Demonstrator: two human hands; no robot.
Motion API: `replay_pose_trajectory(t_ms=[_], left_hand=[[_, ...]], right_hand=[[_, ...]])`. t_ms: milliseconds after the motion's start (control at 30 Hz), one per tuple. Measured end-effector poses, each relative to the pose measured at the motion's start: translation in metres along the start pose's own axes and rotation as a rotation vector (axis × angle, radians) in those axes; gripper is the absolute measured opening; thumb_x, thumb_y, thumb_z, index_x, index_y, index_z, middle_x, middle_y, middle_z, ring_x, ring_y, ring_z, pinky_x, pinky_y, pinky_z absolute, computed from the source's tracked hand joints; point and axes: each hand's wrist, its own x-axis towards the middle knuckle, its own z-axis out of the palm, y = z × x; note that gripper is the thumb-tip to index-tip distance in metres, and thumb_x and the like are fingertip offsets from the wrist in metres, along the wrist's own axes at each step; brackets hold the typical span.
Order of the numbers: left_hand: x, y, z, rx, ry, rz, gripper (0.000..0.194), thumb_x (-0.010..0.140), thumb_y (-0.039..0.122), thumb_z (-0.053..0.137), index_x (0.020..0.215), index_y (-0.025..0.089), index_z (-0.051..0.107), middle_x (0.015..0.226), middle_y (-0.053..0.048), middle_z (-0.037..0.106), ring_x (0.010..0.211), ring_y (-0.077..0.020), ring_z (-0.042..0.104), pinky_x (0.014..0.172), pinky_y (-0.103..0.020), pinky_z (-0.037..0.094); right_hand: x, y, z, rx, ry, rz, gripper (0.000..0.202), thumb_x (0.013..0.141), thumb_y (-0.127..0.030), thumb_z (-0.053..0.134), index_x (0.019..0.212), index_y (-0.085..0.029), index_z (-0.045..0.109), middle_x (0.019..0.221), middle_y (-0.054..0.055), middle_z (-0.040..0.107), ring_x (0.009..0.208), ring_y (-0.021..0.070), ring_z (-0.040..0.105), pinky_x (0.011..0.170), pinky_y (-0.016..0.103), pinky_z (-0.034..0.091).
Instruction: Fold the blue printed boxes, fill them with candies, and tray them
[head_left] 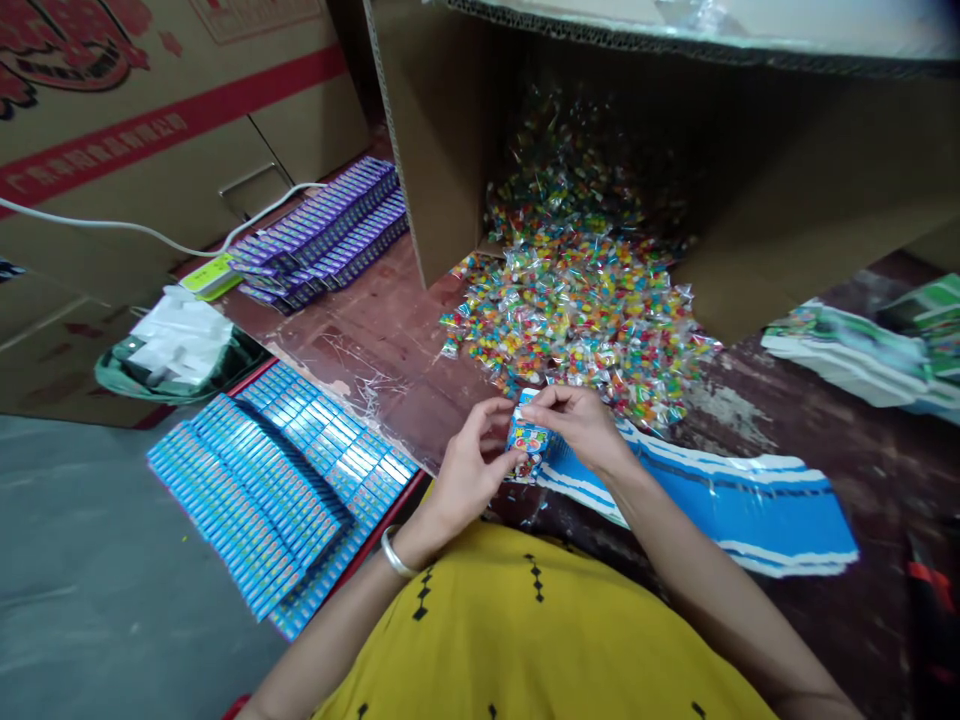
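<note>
Reddish desk (401, 325), blue box (531, 438) near frame centre
Left hand (471, 462) and right hand (581, 418) both grip it, its long axis pointing up the frame.

The left forearm (334, 625), bare, is extended from the near left toward the centre; the right forearm (697, 565), also bare, is angled in from the near right. The left hand (469, 470) is cupped, its fingers curled on the far side and its thumb pointed right. The right hand (583, 425) is held just beside it, thumb and forefinger brought into a pinch.
</note>
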Motion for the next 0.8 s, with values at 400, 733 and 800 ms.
replay_pose_trajectory(t_ms=[400,733,800], left_hand=[[0.004,-0.013,-0.01,-0.032,-0.041,-0.069,0.034,0.081,0.024,0.067,0.113,0.02,0.056,0.103,-0.004,0.065,0.085,-0.0157,0.065,0.078,-0.027,0.053],[0.077,0.016,-0.142,1.563,0.181,-0.149,0.036,0.095,0.017,0.037,0.127,0.027,0.049,0.116,-0.01,0.051,0.088,-0.0222,0.067,0.072,-0.033,0.052],[0.087,0.017,-0.156,1.661,0.144,-0.165,0.038,0.095,0.014,0.033,0.127,0.026,0.048,0.114,-0.011,0.051,0.089,-0.0225,0.067,0.07,-0.032,0.052]], right_hand=[[-0.021,0.005,-0.001,-0.304,-0.069,-0.238,0.014,0.087,-0.034,0.065,0.095,-0.027,0.074,0.108,0.007,0.068,0.105,0.0226,0.063,0.089,0.037,0.051],[-0.023,-0.003,-0.024,-0.43,0.093,-0.221,0.024,0.091,-0.037,0.059,0.112,-0.029,0.067,0.12,0.006,0.061,0.107,0.0218,0.061,0.079,0.03,0.053],[-0.026,0.003,-0.026,-0.453,0.099,-0.209,0.025,0.091,-0.038,0.058,0.112,-0.029,0.066,0.118,0.005,0.062,0.103,0.0212,0.062,0.078,0.03,0.053]])
